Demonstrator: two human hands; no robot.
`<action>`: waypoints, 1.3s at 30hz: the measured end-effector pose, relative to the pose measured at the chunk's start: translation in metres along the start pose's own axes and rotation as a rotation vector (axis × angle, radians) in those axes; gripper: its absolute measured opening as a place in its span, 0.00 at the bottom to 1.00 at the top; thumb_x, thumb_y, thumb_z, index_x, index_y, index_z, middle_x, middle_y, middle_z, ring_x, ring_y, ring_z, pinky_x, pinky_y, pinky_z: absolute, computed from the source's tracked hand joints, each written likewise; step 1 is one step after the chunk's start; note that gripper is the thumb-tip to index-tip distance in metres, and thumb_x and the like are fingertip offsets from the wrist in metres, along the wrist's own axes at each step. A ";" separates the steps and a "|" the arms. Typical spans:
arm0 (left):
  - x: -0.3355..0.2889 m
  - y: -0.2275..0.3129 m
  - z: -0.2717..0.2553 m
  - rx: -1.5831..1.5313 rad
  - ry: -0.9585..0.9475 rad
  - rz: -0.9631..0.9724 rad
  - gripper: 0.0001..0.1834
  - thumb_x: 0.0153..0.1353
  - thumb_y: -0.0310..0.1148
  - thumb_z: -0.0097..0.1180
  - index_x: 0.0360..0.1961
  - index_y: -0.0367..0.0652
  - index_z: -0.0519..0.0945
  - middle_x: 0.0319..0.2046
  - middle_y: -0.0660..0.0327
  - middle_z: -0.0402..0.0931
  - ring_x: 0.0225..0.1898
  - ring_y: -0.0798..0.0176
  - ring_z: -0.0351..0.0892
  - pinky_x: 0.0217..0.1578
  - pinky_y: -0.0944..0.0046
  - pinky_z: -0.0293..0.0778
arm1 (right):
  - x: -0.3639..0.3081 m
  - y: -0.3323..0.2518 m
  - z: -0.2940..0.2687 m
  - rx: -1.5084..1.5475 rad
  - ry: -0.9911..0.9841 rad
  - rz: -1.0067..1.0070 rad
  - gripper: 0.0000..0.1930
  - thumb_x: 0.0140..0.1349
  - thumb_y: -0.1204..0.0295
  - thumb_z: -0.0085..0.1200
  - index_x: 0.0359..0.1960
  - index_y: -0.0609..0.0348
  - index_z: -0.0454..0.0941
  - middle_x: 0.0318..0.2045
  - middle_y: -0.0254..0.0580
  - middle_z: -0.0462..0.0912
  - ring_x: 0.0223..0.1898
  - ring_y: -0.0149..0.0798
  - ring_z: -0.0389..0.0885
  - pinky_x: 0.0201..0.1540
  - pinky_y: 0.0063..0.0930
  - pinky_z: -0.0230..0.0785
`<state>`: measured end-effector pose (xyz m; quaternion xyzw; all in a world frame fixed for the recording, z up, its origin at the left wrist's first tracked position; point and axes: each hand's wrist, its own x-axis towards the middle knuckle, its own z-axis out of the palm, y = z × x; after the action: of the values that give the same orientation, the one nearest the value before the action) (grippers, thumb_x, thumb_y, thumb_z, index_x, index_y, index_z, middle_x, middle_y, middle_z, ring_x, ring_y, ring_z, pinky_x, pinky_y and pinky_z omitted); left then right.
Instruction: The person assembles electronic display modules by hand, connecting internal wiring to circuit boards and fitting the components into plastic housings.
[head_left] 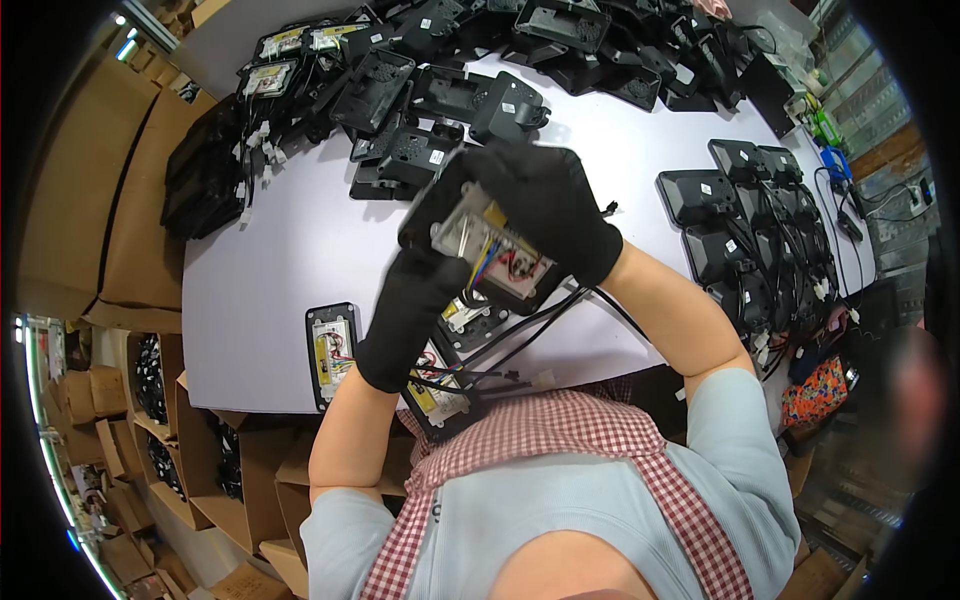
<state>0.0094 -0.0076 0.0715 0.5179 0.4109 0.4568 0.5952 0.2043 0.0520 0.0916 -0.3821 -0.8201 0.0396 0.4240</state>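
Both my hands wear black gloves and hold an open black plastic housing (pixel 424 218) above the near middle of the table. A pale circuit board (pixel 518 268) with yellow tape and coloured wires sits inside it. My left hand (pixel 412 312) is closed on its lower left side. Across the upper right side lies my right hand (pixel 560 210), its fingers bent over the rim and partly hidden. Black cables (pixel 545 330) trail below. Under my left forearm lies a similar open unit (pixel 440 390), and another open unit (pixel 333 350) is to its left.
Black housings (pixel 375 90) are heaped along the far side of the white table (pixel 260 300). Finished-looking black units (pixel 700 197) with cables stand in rows at right. White connectors (pixel 262 140) hang from a stack at far left. Cardboard boxes (pixel 235 480) stand below the left edge.
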 end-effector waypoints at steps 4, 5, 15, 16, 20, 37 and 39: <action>-0.008 0.024 -0.007 0.172 -0.209 -0.408 0.19 0.65 0.39 0.61 0.51 0.36 0.78 0.27 0.66 0.77 0.26 0.74 0.73 0.29 0.72 0.69 | 0.000 0.026 0.018 0.269 -0.060 0.353 0.15 0.69 0.58 0.50 0.39 0.54 0.84 0.24 0.46 0.82 0.29 0.47 0.84 0.32 0.38 0.73; -0.007 0.028 -0.010 0.220 -0.184 -0.472 0.18 0.66 0.39 0.60 0.50 0.37 0.78 0.25 0.69 0.74 0.24 0.76 0.71 0.27 0.73 0.67 | -0.005 0.034 0.026 0.321 -0.111 0.421 0.16 0.69 0.58 0.50 0.39 0.55 0.84 0.23 0.47 0.82 0.29 0.48 0.84 0.33 0.39 0.73; -0.004 -0.008 -0.033 0.712 -0.050 -0.123 0.14 0.69 0.41 0.53 0.41 0.40 0.80 0.26 0.55 0.80 0.27 0.60 0.81 0.30 0.62 0.74 | -0.022 0.173 0.033 -0.332 -0.222 0.192 0.29 0.53 0.80 0.54 0.60 0.44 0.74 0.58 0.43 0.77 0.58 0.50 0.75 0.59 0.40 0.70; -0.003 -0.016 -0.036 0.806 0.013 -0.130 0.13 0.69 0.42 0.53 0.43 0.44 0.80 0.31 0.53 0.83 0.31 0.51 0.84 0.33 0.58 0.76 | -0.025 0.186 0.033 -0.339 -0.240 0.139 0.26 0.56 0.78 0.56 0.59 0.45 0.75 0.56 0.44 0.78 0.54 0.49 0.78 0.57 0.39 0.72; -0.006 -0.030 -0.043 0.942 0.023 -0.082 0.12 0.70 0.40 0.51 0.44 0.45 0.81 0.36 0.50 0.83 0.36 0.44 0.83 0.35 0.52 0.77 | -0.021 0.178 0.020 -0.386 -0.141 -0.114 0.15 0.61 0.70 0.59 0.51 0.47 0.79 0.41 0.41 0.83 0.39 0.45 0.84 0.41 0.35 0.77; -0.025 -0.040 -0.034 1.182 -0.015 0.345 0.10 0.62 0.29 0.52 0.45 0.46 0.78 0.34 0.53 0.80 0.37 0.47 0.81 0.34 0.51 0.76 | -0.033 -0.029 0.049 0.031 -0.149 0.049 0.09 0.60 0.66 0.60 0.37 0.58 0.81 0.31 0.48 0.83 0.31 0.51 0.82 0.34 0.38 0.75; -0.025 -0.040 -0.035 1.151 -0.002 0.350 0.10 0.61 0.29 0.53 0.44 0.46 0.78 0.34 0.53 0.80 0.36 0.47 0.81 0.34 0.52 0.76 | -0.036 -0.029 0.051 0.015 -0.194 0.054 0.10 0.60 0.66 0.60 0.38 0.58 0.81 0.31 0.48 0.83 0.31 0.51 0.83 0.34 0.38 0.75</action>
<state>-0.0254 -0.0257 0.0274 0.8174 0.5002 0.2518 0.1356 0.1620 0.0210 0.0467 -0.3952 -0.8464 0.0939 0.3443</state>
